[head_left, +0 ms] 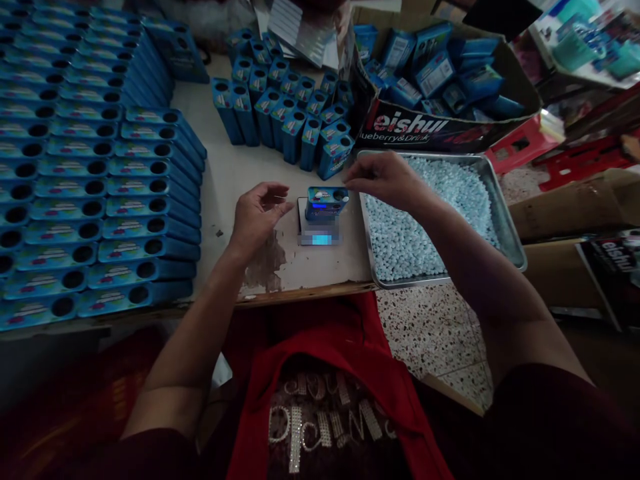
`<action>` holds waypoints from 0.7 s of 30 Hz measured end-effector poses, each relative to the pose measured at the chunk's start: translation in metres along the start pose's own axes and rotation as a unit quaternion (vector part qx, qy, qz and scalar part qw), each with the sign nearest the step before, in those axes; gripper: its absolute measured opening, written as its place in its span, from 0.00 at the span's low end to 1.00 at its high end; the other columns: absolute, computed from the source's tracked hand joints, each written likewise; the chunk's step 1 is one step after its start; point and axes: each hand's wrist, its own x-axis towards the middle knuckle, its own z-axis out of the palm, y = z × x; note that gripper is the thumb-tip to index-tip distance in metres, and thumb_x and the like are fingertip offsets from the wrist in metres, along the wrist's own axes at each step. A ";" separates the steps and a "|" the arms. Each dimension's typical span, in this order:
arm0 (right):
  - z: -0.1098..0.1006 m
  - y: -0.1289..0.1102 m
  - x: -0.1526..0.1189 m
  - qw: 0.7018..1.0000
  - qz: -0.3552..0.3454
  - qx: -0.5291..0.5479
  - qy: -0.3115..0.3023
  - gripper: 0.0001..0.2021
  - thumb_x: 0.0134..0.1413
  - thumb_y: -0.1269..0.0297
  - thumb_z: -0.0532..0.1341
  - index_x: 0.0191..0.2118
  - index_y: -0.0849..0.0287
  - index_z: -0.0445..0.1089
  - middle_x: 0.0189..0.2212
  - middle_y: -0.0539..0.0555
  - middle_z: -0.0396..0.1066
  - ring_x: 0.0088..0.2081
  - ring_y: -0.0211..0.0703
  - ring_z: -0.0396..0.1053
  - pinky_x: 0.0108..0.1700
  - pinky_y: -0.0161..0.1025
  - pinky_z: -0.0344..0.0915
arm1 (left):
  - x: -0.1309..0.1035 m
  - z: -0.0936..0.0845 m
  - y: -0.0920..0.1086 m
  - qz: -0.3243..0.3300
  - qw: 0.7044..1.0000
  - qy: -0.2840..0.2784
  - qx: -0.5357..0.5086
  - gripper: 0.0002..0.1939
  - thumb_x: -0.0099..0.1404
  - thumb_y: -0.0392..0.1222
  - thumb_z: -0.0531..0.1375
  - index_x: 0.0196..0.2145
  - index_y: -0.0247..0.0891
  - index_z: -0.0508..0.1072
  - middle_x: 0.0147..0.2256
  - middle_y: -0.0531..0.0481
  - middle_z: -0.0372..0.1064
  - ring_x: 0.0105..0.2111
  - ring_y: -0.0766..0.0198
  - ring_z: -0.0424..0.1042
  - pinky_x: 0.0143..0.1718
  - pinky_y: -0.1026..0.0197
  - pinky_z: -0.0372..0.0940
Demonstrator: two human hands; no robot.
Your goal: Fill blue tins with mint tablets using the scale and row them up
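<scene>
A blue tin-like container (325, 204) stands upright on a small scale (303, 227) with a lit blue display, in front of me. A white bit shows at the container's round opening. To its left, my left hand (260, 217) is held with fingers curved and apart, nothing in it. My right hand (383, 179) hovers just right of the container, above the near-left corner of a metal tray (371, 257); its thumb and fingertips are pinched together. Whatever they hold is too small to make out. Pale blue-white pellets (415, 240) fill the tray.
Rows of blue containers with round dark openings (100, 207) cover the table's left side. Several more stand upright in a group (285, 110) behind the scale. A printed cardboard box (425, 133) of blue containers sits at the back right. The table's worn front edge (310, 292) is near me.
</scene>
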 end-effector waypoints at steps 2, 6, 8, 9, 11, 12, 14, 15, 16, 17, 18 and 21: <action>0.000 0.009 -0.007 0.999 0.007 0.033 0.000 0.18 0.59 0.44 0.78 0.42 0.55 0.84 0.28 0.50 0.69 0.34 0.44 0.64 0.39 0.44 0.60 | 0.000 0.000 0.003 0.003 1.000 0.008 -0.001 0.22 0.68 0.55 0.77 0.52 0.40 0.83 0.49 0.44 0.85 0.49 0.53 0.84 0.56 0.50 0.80; 0.014 0.025 -0.017 0.994 0.026 0.101 0.019 0.24 0.52 0.40 0.81 0.40 0.57 0.83 0.25 0.47 0.65 0.30 0.40 0.59 0.36 0.42 0.56 | 0.001 0.008 0.015 0.012 1.000 0.016 -0.006 0.21 0.72 0.58 0.75 0.51 0.40 0.83 0.48 0.44 0.85 0.48 0.55 0.83 0.56 0.52 0.79; 0.024 0.030 -0.018 0.991 0.028 0.123 0.033 0.26 0.51 0.38 0.82 0.38 0.57 0.83 0.24 0.46 0.66 0.30 0.39 0.58 0.36 0.42 0.56 | 0.003 0.014 0.025 0.029 0.999 0.019 0.005 0.20 0.73 0.58 0.75 0.49 0.40 0.84 0.46 0.45 0.85 0.46 0.55 0.83 0.54 0.52 0.79; 0.028 0.032 -0.017 0.990 0.024 0.133 0.040 0.26 0.51 0.38 0.82 0.37 0.57 0.83 0.24 0.47 0.67 0.30 0.39 0.59 0.36 0.42 0.56 | 0.005 0.017 0.030 0.042 0.999 0.021 0.018 0.18 0.73 0.57 0.75 0.48 0.40 0.85 0.45 0.46 0.85 0.46 0.56 0.83 0.54 0.52 0.79; 0.035 0.035 -0.014 0.986 0.013 0.157 0.050 0.26 0.49 0.38 0.82 0.35 0.58 0.83 0.23 0.47 0.67 0.30 0.39 0.59 0.35 0.41 0.55 | 0.009 0.022 0.041 0.071 0.995 0.022 0.060 0.14 0.73 0.55 0.76 0.45 0.42 0.86 0.43 0.48 0.85 0.46 0.55 0.82 0.55 0.52 0.78; 0.037 0.036 -0.012 0.985 0.008 0.167 0.052 0.26 0.49 0.38 0.83 0.35 0.58 0.84 0.23 0.47 0.67 0.29 0.39 0.59 0.35 0.41 0.55 | 0.011 0.023 0.046 0.085 0.992 0.018 0.086 0.12 0.72 0.53 0.77 0.43 0.43 0.86 0.43 0.48 0.85 0.46 0.55 0.82 0.56 0.52 0.77; 0.038 0.038 -0.010 0.983 0.002 0.178 0.055 0.24 0.49 0.41 0.83 0.34 0.59 0.84 0.22 0.47 0.67 0.29 0.39 0.59 0.34 0.41 0.54 | 0.017 0.026 0.055 0.106 0.985 -0.001 0.133 0.10 0.70 0.50 0.79 0.41 0.45 0.87 0.44 0.49 0.85 0.49 0.53 0.82 0.58 0.51 0.76; 0.038 0.038 -0.009 0.983 0.000 0.176 0.056 0.22 0.50 0.43 0.83 0.34 0.59 0.85 0.22 0.48 0.67 0.28 0.39 0.59 0.34 0.41 0.53 | 0.019 0.027 0.058 0.112 0.982 -0.012 0.150 0.09 0.69 0.49 0.79 0.40 0.46 0.87 0.44 0.49 0.85 0.49 0.53 0.82 0.59 0.51 0.76; 0.037 0.038 -0.009 0.984 -0.001 0.169 0.055 0.21 0.52 0.45 0.82 0.35 0.59 0.86 0.23 0.48 0.68 0.29 0.39 0.59 0.34 0.41 0.53 | 0.021 0.028 0.060 0.114 0.980 -0.021 0.162 0.09 0.68 0.49 0.80 0.39 0.46 0.87 0.44 0.49 0.84 0.49 0.52 0.81 0.59 0.51 0.76; 0.036 0.037 -0.009 0.985 -0.001 0.162 0.055 0.19 0.53 0.46 0.82 0.35 0.59 0.86 0.23 0.48 0.69 0.29 0.39 0.59 0.34 0.41 0.53 | 0.023 0.028 0.062 0.115 0.978 -0.027 0.172 0.09 0.67 0.48 0.81 0.39 0.46 0.87 0.44 0.49 0.84 0.49 0.51 0.81 0.59 0.50 0.75; 0.035 0.035 -0.010 0.986 -0.002 0.156 0.054 0.17 0.55 0.48 0.81 0.36 0.59 0.87 0.24 0.49 0.70 0.29 0.39 0.60 0.34 0.41 0.53 | 0.025 0.029 0.063 0.113 0.977 -0.030 0.181 0.09 0.67 0.48 0.81 0.38 0.47 0.87 0.44 0.49 0.84 0.49 0.51 0.81 0.59 0.49 0.75; 0.031 0.031 -0.012 0.989 -0.003 0.140 0.049 0.14 0.57 0.51 0.79 0.37 0.59 0.88 0.25 0.50 0.73 0.30 0.40 0.62 0.34 0.41 0.54 | 0.027 0.031 0.063 0.104 0.973 -0.030 0.202 0.10 0.66 0.48 0.81 0.38 0.46 0.87 0.43 0.48 0.82 0.49 0.50 0.81 0.59 0.47 0.75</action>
